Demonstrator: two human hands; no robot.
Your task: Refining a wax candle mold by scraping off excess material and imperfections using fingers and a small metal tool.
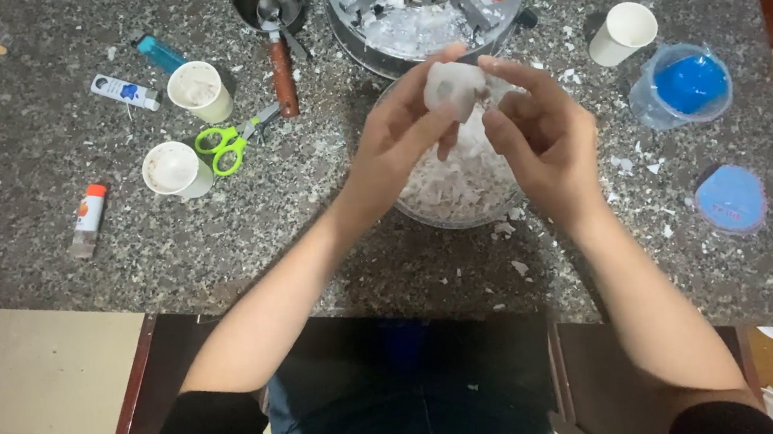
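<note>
My left hand (395, 140) and my right hand (541, 134) meet above a clear bowl (462, 211) full of white flakes and chunks. Both hands grip one white waxy lump (451, 88), the left from the left side, the right with fingertips on its right edge. The lump hangs just over the bowl's far rim. The bowl stands on a dark speckled stone counter (55, 252), and white crumbs lie scattered around it.
Beyond the bowl is a round metal pot (427, 12) with white residue. To the left lie green scissors (230, 142), two white cups (198, 90), a small metal pot with a brown handle (279, 61), a tube (126, 91) and a glue stick (88, 218). To the right are a paper cup (621, 32), a blue-filled clear tub (684, 85) and a blue lid (731, 199).
</note>
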